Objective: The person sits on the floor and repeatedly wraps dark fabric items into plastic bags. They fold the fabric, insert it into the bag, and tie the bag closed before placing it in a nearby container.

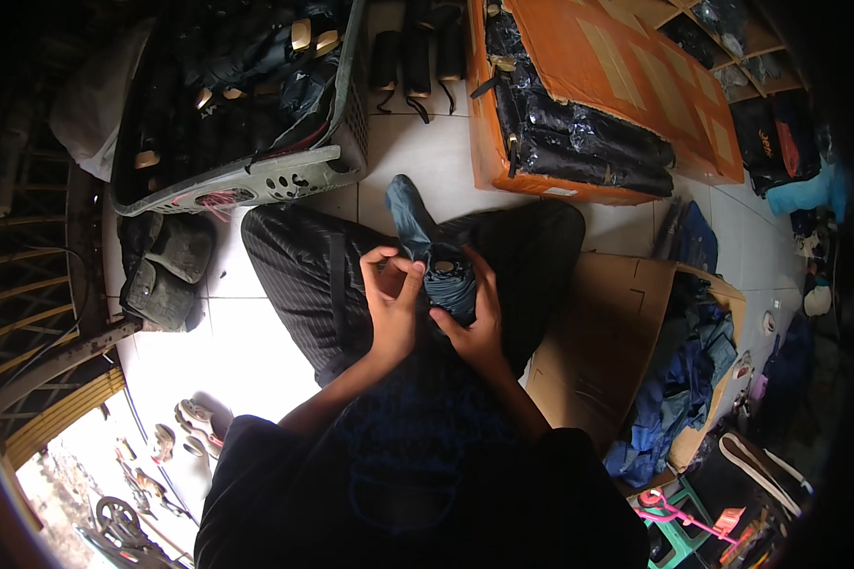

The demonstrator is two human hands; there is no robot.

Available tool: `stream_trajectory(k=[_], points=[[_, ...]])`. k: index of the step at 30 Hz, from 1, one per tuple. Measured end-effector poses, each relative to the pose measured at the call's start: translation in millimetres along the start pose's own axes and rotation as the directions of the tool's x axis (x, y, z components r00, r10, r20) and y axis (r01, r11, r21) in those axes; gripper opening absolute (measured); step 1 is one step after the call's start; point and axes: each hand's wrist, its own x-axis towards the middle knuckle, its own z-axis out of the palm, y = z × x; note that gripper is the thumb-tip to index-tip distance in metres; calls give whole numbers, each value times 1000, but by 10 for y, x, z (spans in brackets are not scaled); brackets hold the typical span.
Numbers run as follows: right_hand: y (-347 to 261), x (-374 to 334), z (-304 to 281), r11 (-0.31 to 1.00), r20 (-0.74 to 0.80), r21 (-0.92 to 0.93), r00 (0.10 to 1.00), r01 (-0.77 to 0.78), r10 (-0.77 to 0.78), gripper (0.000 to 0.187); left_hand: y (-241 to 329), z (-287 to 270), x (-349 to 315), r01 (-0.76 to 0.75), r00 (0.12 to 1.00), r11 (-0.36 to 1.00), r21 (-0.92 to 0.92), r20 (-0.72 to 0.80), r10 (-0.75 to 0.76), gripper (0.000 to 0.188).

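Note:
Above my lap, my right hand (473, 308) curls round a compact folded umbrella (453, 292), its dark blue-grey cloth wound in tight pleats. The umbrella's end, with a small pale round spot, faces up between my hands. My left hand (391, 292) pinches with thumb and forefinger at the umbrella's upper left side. From that pinch a narrow blue-grey cloth piece (409, 213), which looks like a sleeve, stretches away from me over the gap between my knees. Whether it is joined to the umbrella cannot be made out. The other fingers of my left hand are bent.
A grey plastic basket (351, 133) of dark folded umbrellas stands far left. Several black umbrellas (416, 62) lie beyond my knees. An orange carton (489, 142) holds wrapped umbrellas at far right. Near right, an open cardboard box (588, 332) contains blue cloth (678, 379). Sandals (197, 422) lie left.

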Motion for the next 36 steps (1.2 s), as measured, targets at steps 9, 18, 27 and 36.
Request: stream_trajectory(k=[9, 18, 27, 36], points=[[-26, -15, -8, 999, 51, 43, 999, -23, 20, 75, 175, -12, 57, 517, 843, 825, -229, 307, -442, 38], [-15, -20, 56, 998, 43, 14, 997, -64, 64, 74, -96, -179, 86, 442, 886, 892, -92, 197, -419, 31], [81, -19, 61, 935, -92, 299, 969, -192, 228, 61, -60, -24, 93, 421, 883, 905, -57, 256, -395, 32], [177, -95, 75, 864, -123, 477, 961, -160, 246, 47, -119, -69, 110, 448, 870, 892, -63, 259, -419, 29]])
